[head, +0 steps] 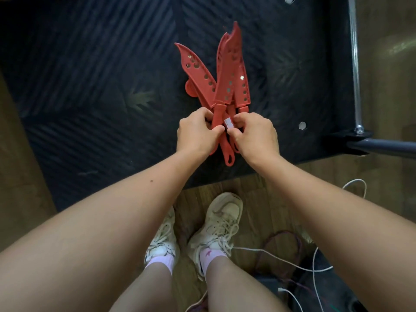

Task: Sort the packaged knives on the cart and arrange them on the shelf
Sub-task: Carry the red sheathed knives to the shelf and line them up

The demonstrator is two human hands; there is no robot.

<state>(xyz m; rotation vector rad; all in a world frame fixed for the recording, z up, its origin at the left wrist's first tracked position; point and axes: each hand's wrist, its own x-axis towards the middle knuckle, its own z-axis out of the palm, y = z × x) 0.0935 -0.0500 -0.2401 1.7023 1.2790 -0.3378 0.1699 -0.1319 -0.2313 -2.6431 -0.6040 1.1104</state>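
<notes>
L hand (198,132), fingers curled tight, gripped the handles of red sheathed knives (227,82) fanned over the black cart (90,86); R hand (255,135) pinched a white tag (228,123) on one handle.

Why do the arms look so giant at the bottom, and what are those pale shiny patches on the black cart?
Head view: the wide-angle lens stretches things near the edges, so the forearms balloon, while the left hand, right hand and red knives mid-frame look normal and sharp. Head view: the pale patches on the cart mat are probably reflected light.
</notes>
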